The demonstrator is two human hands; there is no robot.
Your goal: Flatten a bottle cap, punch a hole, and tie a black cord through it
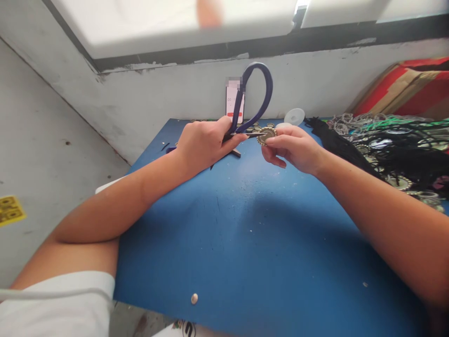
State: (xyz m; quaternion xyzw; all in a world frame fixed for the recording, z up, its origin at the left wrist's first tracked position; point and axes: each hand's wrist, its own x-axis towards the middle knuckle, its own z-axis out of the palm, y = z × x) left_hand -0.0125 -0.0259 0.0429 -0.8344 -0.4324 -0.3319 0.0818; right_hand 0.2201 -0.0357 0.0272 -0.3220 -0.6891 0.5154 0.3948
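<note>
My left hand (203, 142) is closed around blue-handled scissors (257, 91), whose big loop handle rises toward the wall. The short blades point right and meet a small round gold-rimmed ornament (266, 135). My right hand (293, 150) pinches that ornament between thumb and fingertips, just above the far part of the blue table (245, 243). Both forearms rest over the table.
A heap of black tassels and clear ringed ornaments (393, 145) lies at the right. A white round cap (294, 116) and a small phone-like timer (234, 105) stand against the grey wall. A red and brown carton (410, 86) leans at the far right. More ornaments lie behind the hands.
</note>
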